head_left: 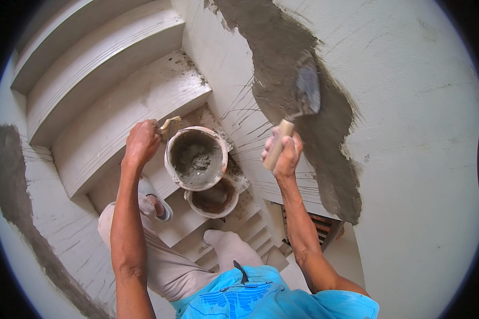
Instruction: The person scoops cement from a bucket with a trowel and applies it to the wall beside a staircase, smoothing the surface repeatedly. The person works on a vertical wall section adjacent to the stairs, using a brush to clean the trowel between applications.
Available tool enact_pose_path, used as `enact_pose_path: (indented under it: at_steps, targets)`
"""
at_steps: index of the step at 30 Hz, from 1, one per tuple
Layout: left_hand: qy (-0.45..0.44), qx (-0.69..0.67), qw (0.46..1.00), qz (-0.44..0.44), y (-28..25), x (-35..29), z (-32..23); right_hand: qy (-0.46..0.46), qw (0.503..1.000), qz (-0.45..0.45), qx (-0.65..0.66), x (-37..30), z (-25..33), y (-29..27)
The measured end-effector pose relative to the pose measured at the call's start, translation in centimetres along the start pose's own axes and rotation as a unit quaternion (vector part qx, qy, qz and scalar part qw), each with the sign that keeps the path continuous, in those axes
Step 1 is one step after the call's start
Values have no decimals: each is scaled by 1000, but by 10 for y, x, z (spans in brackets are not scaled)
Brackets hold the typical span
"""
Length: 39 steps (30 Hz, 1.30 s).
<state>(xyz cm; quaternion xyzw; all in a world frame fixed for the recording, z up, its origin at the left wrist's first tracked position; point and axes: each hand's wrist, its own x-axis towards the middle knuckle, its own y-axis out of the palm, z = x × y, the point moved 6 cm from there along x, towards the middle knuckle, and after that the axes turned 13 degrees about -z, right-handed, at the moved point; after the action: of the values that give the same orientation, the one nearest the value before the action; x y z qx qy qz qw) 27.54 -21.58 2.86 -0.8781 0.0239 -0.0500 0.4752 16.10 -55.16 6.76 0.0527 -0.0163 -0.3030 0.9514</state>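
My right hand (pixel 285 151) is closed round the pale wooden handle of a trowel (pixel 308 87). Its metal blade, smeared by motion, is over the band of grey mortar (pixel 332 122) on the wall. On the left, my left hand (pixel 142 142) is a fist beside the rim of a mortar-stained bucket (pixel 170 159). From that fist sticks out a small thing with a pale yellow, curved end (pixel 170 124); its kind is unclear. Wet grey mortar (pixel 201 161) lies in the bottom of this bucket.
A second bucket (pixel 234 206), with brownish contents, stands right below the first. Pale curved stairs (pixel 117 101) rise at the upper left, and more steps go down between my legs. Another grey mortar band (pixel 10 170) runs along the left wall. A dark slatted grille (pixel 324 228) sits low right.
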Motion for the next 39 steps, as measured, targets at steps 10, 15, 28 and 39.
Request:
enact_pose_path:
  at_steps: [10, 15, 28, 39]
  targets:
    - [32, 4, 998, -52, -5, 1, 14, 10, 998, 11, -64, -71, -29, -45]
    - [75, 15, 994, -81, -9, 1, 25, 139, 946, 90, -279, -78, -62, -50]
    - [-10, 4, 1000, -14, -7, 1, 28, -189, 662, 336, -642, -40, -159, 16]
    - [-33, 15, 999, -6, -8, -3, 31, -377, 542, 384, -646, -43, -245, 53]
